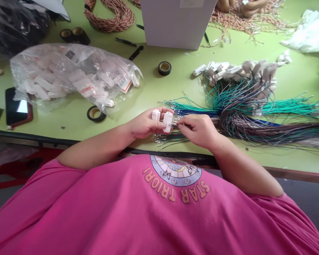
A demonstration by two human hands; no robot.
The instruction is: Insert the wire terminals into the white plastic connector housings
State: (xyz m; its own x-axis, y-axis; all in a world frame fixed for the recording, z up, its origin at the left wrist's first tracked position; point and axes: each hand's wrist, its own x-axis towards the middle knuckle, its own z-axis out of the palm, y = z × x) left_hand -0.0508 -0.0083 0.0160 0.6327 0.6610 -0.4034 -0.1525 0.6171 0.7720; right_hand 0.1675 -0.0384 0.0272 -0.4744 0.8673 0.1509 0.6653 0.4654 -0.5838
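Note:
Two white plastic connector housings sit in my left hand (143,124); the nearer connector housing (168,122) is pinched by the thumb, with its face toward my right hand. The other connector housing (155,115) rests further back in the same hand. My right hand (200,130) is closed in a pinch on a thin wire whose tip is at the side of the nearer housing. Whether the tip is inside a slot is too small to tell. Beneath and beyond my hands lies a thick bundle of wires (236,115), green, blue, brown and grey, with metal ends.
A clear bag of white housings (74,74) lies at left, near a phone (18,106). Black tape rolls include one roll (164,68) in the middle. A grey box (177,23) stands behind. Wired connectors (236,70) are piled at right. Another person's hands (251,7) handle twisted wires.

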